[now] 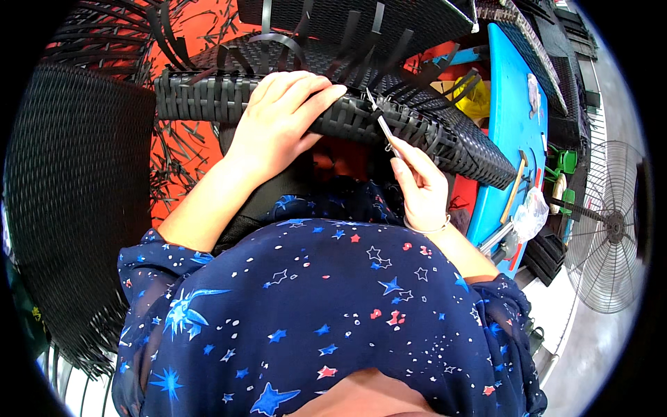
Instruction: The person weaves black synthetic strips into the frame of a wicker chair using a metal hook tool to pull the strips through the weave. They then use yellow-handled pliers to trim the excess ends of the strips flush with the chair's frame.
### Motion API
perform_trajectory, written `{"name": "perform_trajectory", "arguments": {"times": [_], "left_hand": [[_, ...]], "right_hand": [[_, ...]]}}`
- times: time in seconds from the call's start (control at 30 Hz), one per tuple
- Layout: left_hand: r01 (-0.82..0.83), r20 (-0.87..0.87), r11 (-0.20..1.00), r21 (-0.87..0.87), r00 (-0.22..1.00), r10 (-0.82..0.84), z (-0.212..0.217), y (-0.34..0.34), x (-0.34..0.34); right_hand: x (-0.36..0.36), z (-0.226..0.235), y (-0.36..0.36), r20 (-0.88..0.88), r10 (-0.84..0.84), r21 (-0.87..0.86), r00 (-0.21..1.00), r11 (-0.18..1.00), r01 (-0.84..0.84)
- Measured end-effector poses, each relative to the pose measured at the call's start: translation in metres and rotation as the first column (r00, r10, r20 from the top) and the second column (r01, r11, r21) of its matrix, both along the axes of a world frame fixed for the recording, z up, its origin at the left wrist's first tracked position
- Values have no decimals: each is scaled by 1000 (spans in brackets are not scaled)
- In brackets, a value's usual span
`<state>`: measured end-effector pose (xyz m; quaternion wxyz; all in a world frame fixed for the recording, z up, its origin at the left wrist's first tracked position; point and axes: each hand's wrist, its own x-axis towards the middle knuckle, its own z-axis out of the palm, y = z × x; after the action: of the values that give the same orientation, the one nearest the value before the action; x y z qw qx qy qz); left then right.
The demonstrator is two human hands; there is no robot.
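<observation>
A black woven panel [201, 99] with a thick wrapped edge lies across in front of me, with loose flat strips [375, 31] sticking up from it. My left hand [281, 121] is closed over this edge, fingers together on its top and thumb side toward the middle. To the right of it, my right hand [420, 177] grips a slim metal tool [383, 128] with a pointed tip. The tip touches or lies very near the woven edge, among the strips. Its exact kind cannot be made out, since my fingers cover the handle end.
A large black woven piece [76, 187] stands at the left. Cut strips litter the red surface [182, 156]. On the right is a blue table [497, 139] with a hammer-like tool [514, 189] and a clear plastic bag [531, 214]. Beyond it stands a fan [615, 226].
</observation>
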<state>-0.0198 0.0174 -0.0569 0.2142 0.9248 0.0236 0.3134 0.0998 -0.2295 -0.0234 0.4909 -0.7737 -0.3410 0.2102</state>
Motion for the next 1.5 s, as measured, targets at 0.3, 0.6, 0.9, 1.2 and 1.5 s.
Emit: {"name": "perform_trajectory", "arguments": {"times": [0.3, 0.6, 0.9, 1.2, 1.5], "left_hand": [[40, -60, 999, 6, 997, -39, 8, 2, -3], [33, -52, 999, 20, 998, -32, 5, 10, -21], [11, -106, 997, -79, 994, -19, 15, 10, -20], [-83, -144, 996, 34, 986, 87, -1, 8, 17], [-149, -214, 965, -215, 972, 103, -46, 39, 13]], "right_hand": [[32, 20, -13, 427, 333, -120, 841, 942, -312], [10, 12, -25, 253, 24, -103, 967, 995, 2], [21, 35, -68, 332, -410, 359, 850, 888, 288], [108, -11, -188, 406, -766, 153, 499, 595, 789], [152, -78, -265, 478, -652, -215, 589, 563, 798]]}}
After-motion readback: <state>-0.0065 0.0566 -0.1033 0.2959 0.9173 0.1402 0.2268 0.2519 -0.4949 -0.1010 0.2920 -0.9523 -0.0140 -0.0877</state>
